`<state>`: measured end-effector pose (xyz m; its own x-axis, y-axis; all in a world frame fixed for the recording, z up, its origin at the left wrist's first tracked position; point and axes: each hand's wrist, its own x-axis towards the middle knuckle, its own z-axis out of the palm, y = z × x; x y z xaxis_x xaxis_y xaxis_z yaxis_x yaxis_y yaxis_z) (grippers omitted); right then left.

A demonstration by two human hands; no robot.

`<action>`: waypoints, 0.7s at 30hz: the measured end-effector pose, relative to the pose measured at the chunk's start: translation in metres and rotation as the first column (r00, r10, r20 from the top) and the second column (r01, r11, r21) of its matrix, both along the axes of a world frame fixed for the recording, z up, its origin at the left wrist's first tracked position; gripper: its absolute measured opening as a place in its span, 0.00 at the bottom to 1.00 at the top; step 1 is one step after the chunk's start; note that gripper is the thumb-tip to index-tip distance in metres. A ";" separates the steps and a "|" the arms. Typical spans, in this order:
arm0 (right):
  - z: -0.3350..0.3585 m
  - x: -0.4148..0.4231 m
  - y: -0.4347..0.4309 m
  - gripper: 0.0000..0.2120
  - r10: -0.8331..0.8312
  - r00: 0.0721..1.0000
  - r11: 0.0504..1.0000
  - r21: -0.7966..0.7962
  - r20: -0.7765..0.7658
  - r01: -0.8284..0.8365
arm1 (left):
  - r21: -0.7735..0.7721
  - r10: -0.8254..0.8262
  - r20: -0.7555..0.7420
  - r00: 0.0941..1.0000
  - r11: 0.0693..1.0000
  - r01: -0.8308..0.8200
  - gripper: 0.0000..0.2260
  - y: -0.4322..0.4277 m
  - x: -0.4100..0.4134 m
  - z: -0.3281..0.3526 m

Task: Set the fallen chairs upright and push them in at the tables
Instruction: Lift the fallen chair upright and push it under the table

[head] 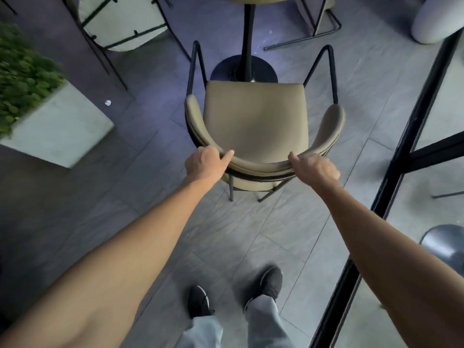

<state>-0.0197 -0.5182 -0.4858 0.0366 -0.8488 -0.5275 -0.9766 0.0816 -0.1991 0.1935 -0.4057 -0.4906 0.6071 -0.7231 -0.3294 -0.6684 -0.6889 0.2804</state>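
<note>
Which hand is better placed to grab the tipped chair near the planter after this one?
Left, probably. The left hand grips the held chair on the side nearer the tipped chair, ahead-left; the right hand, also gripping, would have to cross over it.

We see a grey tiled floor (150, 222) carrying everything here; an olive chair (256, 114) stands upright on its thin black legs near the middle; just beyond it the round black table base (226, 69) sits flat on the tiles, its post rising out of view; at the upper left a tipped chair (120, 23) shows us the underside of its seat; a pale square planter (57, 129) of green foliage rests at the left; a small white scrap of paper (108, 102) lies between planter and olive chair; two dark shoes (198, 301) stand at the near edge.
</note>
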 end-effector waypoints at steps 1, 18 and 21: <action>0.007 -0.001 -0.002 0.26 0.107 0.990 0.991 -0.068 -0.095 -0.113 | -0.035 -0.107 0.034 0.994 0.994 0.108 0.24 0.000 -0.006 0.004; -0.041 -0.002 -0.010 0.11 0.818 0.567 0.510 -0.336 -0.094 -0.792 | 0.101 -0.601 0.207 0.772 0.798 0.594 0.13 -0.027 -0.049 -0.037; -0.042 -0.002 -0.012 0.08 0.825 0.559 0.498 -0.362 -0.081 -0.788 | 0.081 -0.618 0.208 0.758 0.783 0.616 0.10 -0.028 -0.043 -0.042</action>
<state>-0.0220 -0.5306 -0.5281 0.8254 -0.5331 -0.1859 -0.5589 -0.8181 -0.1357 0.1509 -0.4340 -0.5327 0.0848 -0.9638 -0.2528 -0.9911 -0.1078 0.0785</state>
